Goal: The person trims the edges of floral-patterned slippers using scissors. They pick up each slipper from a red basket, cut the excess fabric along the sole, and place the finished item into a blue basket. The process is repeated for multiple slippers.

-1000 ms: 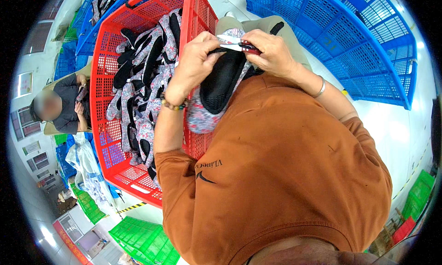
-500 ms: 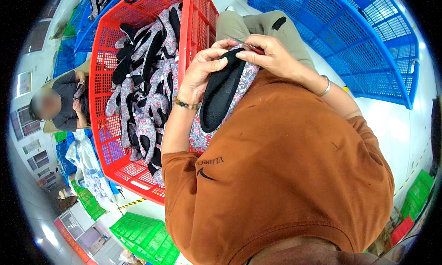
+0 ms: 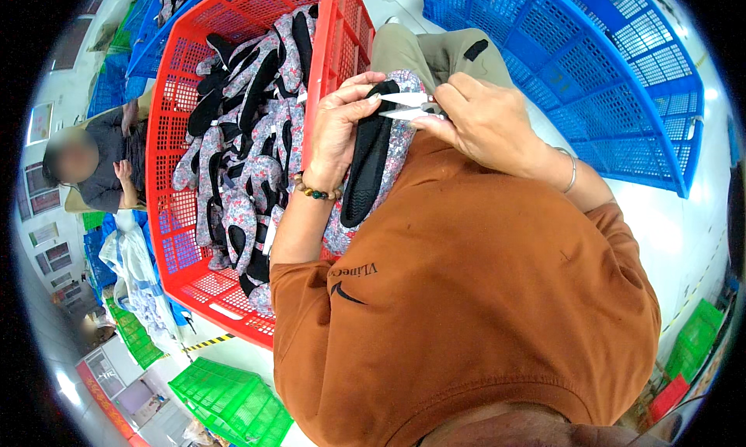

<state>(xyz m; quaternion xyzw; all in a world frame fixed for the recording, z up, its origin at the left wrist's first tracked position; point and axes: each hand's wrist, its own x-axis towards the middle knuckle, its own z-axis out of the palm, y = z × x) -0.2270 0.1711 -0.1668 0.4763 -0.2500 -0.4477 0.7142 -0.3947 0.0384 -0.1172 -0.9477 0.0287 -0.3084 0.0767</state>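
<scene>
Slipper (image 3: pixel 370 166), one — left hand (image 3: pixel 343 119), closed, grips its edge; right hand (image 3: pixel 483 122), closed, holds one pair of snips (image 3: pixel 406 99) — two blades (image 3: pixel 399 114) parted.

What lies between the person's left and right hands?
In the head view, open silver metal snips, held in the right hand, extend over the floral-and-black fabric slipper toward the left hand.

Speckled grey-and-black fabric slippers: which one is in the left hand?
The speckled slipper outside the red plastic crate, with silver scissor blades at its upper end; those inside lie heaped.
</scene>
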